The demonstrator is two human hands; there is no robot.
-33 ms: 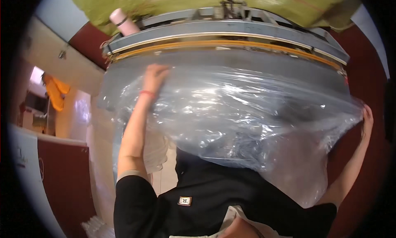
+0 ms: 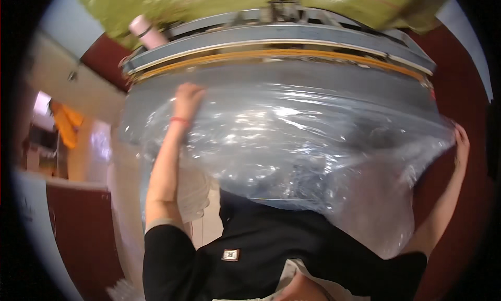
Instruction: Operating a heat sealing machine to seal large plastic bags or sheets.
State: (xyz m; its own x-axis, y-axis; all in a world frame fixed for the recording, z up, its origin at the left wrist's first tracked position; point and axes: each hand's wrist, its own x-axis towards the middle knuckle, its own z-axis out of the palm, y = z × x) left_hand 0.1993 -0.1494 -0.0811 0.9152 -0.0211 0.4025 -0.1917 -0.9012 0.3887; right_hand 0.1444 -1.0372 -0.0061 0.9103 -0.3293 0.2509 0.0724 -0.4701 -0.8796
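Note:
A wide sheet of clear plastic film [image 2: 250, 144] is spread over the grey table of a long machine and hangs wrinkled over the near edge, against my body. At the far left of the film my left hand [image 2: 189, 98], with a red band at its wrist, has its fingers curled onto the plastic, apparently gripping it. Out at the right, my right hand [image 2: 461, 139] pinches the film's corner and holds it taut beyond the table's end. Where the film passes under my left fingers is hidden.
Behind the film runs the machine's long blue-grey bar [image 2: 292, 40] with an orange strip [image 2: 250, 55] along it. A pink roll [image 2: 148, 32] leans at its left end. Yellow-green sheeting [image 2: 209, 1] lies behind. At left stand a cabinet [image 2: 78, 97] and a dark red panel [image 2: 83, 233].
The whole view has shifted slightly, so machine and film appear a little farther left. Both hands keep nearly the same places on the film.

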